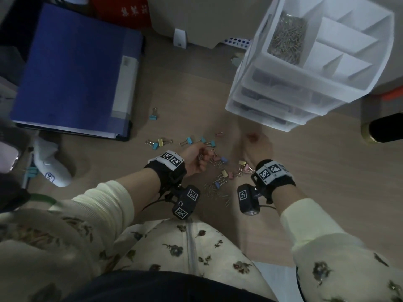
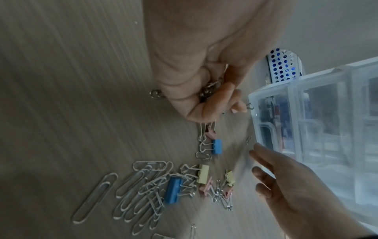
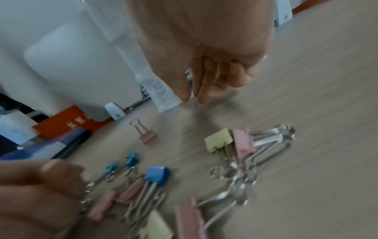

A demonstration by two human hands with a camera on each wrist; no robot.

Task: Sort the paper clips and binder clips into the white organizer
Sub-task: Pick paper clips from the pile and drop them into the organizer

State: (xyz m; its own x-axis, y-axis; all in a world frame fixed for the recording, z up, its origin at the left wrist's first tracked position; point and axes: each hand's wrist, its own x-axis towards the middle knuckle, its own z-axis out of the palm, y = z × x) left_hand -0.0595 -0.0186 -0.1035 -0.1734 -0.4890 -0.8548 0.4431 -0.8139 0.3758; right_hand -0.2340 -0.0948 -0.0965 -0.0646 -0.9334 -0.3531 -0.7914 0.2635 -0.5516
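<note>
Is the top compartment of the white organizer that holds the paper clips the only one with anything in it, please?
Yes, in the head view only one top compartment of the white organizer holds paper clips; the others look bare.

Head view overhead, wrist views close (right perhaps blurred), sharing binder clips [image 1: 224,173]

On a wooden desk [image 1: 316,171], the left hand [image 1: 195,159] curls its fingers around a bunch of metal clips. The right hand [image 1: 254,147] is blurred, just in front of the white organizer [image 1: 290,101], whose top compartment holds a heap of paper clips [image 1: 286,38]. Pastel binder clips [image 1: 224,174] lie scattered between the hands. A blue folder [image 1: 72,70] lies to the left.
</note>
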